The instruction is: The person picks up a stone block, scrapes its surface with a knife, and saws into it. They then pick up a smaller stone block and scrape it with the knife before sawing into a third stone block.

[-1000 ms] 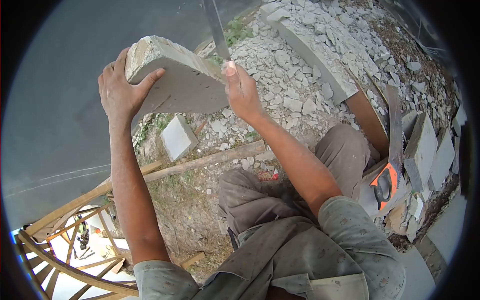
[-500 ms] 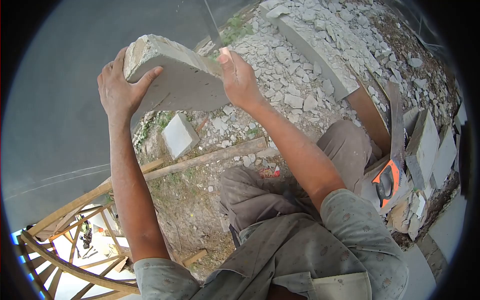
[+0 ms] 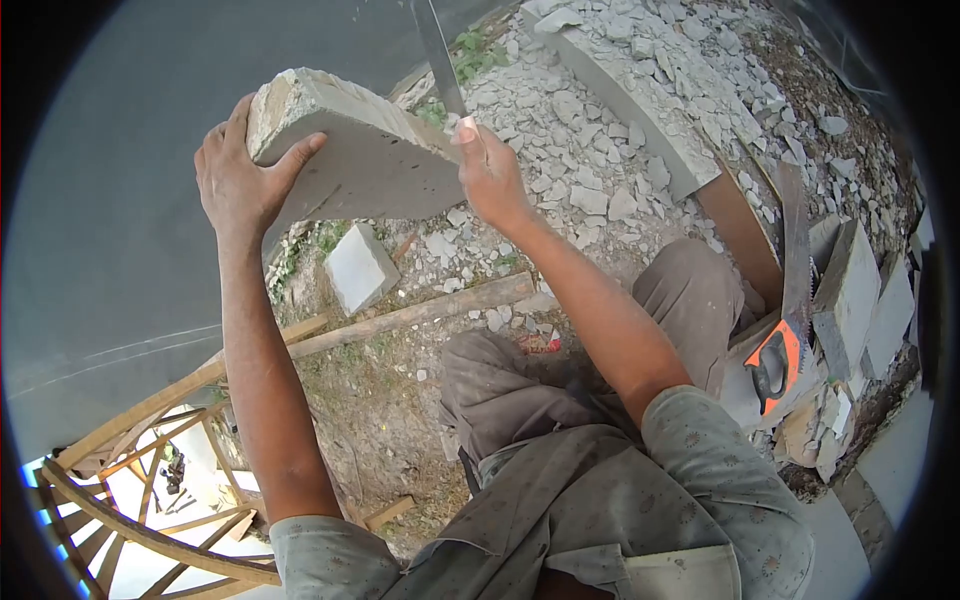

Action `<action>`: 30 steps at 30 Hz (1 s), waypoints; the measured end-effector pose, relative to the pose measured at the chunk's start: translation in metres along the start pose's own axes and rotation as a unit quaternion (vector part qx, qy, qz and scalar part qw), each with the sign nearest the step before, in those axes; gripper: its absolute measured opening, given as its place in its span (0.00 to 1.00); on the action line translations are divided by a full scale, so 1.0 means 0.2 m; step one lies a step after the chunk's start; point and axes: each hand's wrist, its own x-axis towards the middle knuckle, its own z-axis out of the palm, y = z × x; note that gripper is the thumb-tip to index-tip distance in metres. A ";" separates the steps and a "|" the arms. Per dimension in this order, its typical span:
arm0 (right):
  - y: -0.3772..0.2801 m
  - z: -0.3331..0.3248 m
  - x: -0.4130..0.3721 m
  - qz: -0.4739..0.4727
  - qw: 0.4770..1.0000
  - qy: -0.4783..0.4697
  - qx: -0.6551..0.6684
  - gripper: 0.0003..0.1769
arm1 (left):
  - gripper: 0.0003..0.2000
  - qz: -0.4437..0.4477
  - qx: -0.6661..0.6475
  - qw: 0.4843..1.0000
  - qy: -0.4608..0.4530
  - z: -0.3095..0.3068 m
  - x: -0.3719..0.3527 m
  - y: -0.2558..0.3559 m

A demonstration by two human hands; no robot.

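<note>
A thick grey stone slab (image 3: 370,170) with a rough, chipped upper edge is held up in front of me. My left hand (image 3: 243,175) grips its left end, the thumb on the near face and the fingers round the far side. At the slab's right end, my right hand (image 3: 490,175) is closed round the handle of a long blade (image 3: 440,60), which points up and away. The handle is mostly hidden by my fingers.
Below the slab lies a pale stone block (image 3: 360,270) near a wooden pole (image 3: 430,312). Broken stone chips (image 3: 590,150) cover the ground ahead. An orange-handled saw (image 3: 778,362) leans at the right beside upright stone pieces (image 3: 848,290). A dark wall (image 3: 110,220) stands at the left.
My right hand has moved slightly right and down, away from the slab's edge, and more of the blade shows. My left hand and the slab have hardly moved.
</note>
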 end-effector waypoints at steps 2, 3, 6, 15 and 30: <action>0.07 0.07 -0.02 -0.047 0.999 -0.008 -0.022 0.26 | 0.49 -0.006 -0.007 1.000 -0.014 0.00 -0.01 0.00; 0.04 0.05 -0.02 -0.028 0.999 -0.009 -0.019 0.27 | 0.49 -0.008 -0.011 1.000 -0.012 0.00 0.01 0.00; -0.04 0.01 0.03 -0.021 1.000 0.011 -0.009 0.27 | 0.49 0.000 -0.003 1.000 0.002 0.02 0.01 -0.01; 0.02 0.07 -0.07 -0.036 0.999 0.020 0.032 0.25 | 0.49 -0.013 0.006 1.000 -0.001 0.02 0.00 -0.02; 0.07 0.09 0.01 -0.069 0.997 0.028 -0.008 0.26 | 0.45 -0.038 0.007 0.999 -0.025 -0.04 0.00 0.05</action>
